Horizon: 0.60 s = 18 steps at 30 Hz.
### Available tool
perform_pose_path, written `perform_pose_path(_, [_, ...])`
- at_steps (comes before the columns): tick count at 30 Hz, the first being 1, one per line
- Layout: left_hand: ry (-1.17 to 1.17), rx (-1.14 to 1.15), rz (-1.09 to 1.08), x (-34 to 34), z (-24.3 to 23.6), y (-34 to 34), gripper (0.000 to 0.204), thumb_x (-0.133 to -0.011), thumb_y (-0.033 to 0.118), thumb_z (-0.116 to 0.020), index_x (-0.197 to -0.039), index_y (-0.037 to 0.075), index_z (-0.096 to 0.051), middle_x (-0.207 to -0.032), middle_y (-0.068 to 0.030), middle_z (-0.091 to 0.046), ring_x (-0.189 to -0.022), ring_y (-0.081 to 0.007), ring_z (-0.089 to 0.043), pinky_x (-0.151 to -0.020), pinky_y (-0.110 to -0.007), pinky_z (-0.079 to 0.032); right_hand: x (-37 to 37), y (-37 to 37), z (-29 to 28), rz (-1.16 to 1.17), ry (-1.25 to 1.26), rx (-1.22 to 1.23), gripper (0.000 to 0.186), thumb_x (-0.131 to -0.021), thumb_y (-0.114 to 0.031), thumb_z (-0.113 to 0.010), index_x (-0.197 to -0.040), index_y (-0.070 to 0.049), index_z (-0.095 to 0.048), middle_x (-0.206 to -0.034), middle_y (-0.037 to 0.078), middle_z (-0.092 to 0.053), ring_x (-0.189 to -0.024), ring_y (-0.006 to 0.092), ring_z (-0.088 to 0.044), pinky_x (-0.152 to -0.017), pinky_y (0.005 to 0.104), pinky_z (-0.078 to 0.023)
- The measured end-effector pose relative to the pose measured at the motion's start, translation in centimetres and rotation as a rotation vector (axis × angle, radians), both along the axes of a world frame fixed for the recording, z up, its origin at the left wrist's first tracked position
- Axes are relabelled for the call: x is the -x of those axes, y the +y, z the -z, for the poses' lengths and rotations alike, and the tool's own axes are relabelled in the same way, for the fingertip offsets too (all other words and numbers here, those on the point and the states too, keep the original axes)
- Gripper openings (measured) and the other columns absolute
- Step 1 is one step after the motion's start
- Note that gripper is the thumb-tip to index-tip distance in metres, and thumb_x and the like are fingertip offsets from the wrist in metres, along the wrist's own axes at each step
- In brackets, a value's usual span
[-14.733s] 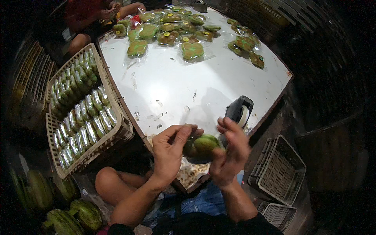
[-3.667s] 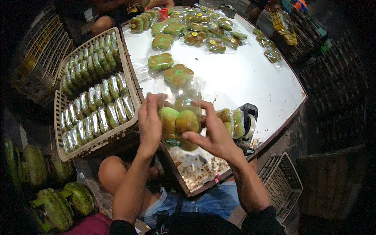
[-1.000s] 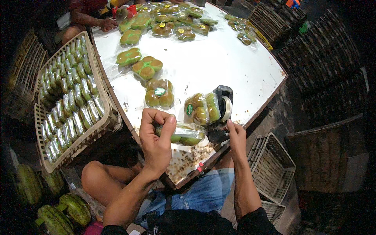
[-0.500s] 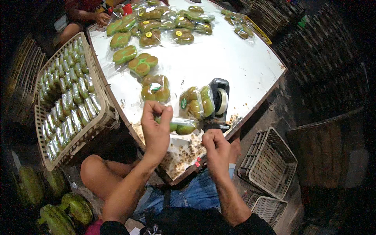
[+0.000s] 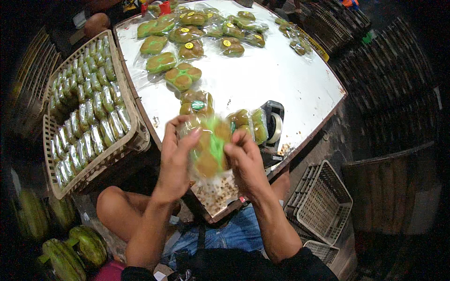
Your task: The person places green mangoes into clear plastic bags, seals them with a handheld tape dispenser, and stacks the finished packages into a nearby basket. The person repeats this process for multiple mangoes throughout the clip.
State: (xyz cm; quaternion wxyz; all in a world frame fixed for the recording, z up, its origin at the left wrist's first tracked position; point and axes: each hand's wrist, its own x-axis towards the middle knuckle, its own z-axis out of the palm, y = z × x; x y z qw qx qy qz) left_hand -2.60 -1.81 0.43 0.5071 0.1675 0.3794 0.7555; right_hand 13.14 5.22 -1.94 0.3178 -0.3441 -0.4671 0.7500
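Between both hands I hold a clear-wrapped fruit pack [image 5: 208,152], brown fruit with bright green between, blurred by motion and lifted over the table's near corner. My left hand [image 5: 174,161] grips its left side, thumb on top. My right hand [image 5: 246,161] pinches the right edge. Just beyond lies another wrapped pack with a green label [image 5: 198,104]. Two finished-looking packs [image 5: 243,119] rest behind my right hand, partly covered, beside a black tape dispenser [image 5: 274,110] with a roll of clear tape [image 5: 275,129].
Many wrapped packs [image 5: 187,33] crowd the white table's far end. At left, a beige plastic crate [image 5: 126,140] holds rows of wrapped fruit. Large green fruits [image 5: 65,260] lie on the floor at lower left. Crates [image 5: 323,201] stand right of the table; more are stacked beyond.
My right hand has moved in to the left and now grips the pack with my left. The pack is raised and turned, its broad face showing. The far person's hand has left view.
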Motion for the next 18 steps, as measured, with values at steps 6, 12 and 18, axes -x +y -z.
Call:
perform_pose_path(6, [0.572,0.193,-0.252,4.3,2.3,-0.8,0.049,-0.085,0.001,-0.062,-0.132,-0.003,-0.046,-0.119,-0.014,-0.06,-0.109,-0.0196,-0.06,-0.096,-0.034,-0.048,8.3,9.6,3.2,-0.022,-1.069,-0.981,0.038,-0.095,-0.035,-0.06,-0.11,0.0,-0.061,-0.12,0.017,-0.059,-0.113,0.0353,-0.054,-0.096,0.0408,-0.044])
perform_pose_path(12, [0.686,0.275,-0.363,6.5,4.8,-1.6,0.052,-0.085,0.003,-0.063,-0.133,-0.006,-0.045,-0.118,-0.014,-0.06,-0.102,-0.0215,-0.061,-0.09,-0.032,-0.05,13.5,12.7,5.2,-0.248,-1.459,-0.741,0.068,-0.078,-0.053,-0.069,-0.114,0.005,-0.06,-0.128,0.025,-0.057,-0.126,0.0379,-0.05,-0.101,0.0478,-0.042])
perform_pose_path(18, [0.72,0.591,-0.192,4.7,5.3,2.6,0.059,-0.08,0.0,-0.062,-0.136,-0.007,-0.045,-0.123,-0.0212,-0.06,-0.107,-0.0251,-0.062,-0.093,-0.033,-0.05,5.8,9.0,-2.8,0.218,-0.562,-0.534,0.064,-0.077,-0.025,-0.076,-0.12,0.006,-0.042,-0.097,0.021,-0.066,-0.088,0.0332,-0.067,-0.081,0.0405,-0.054])
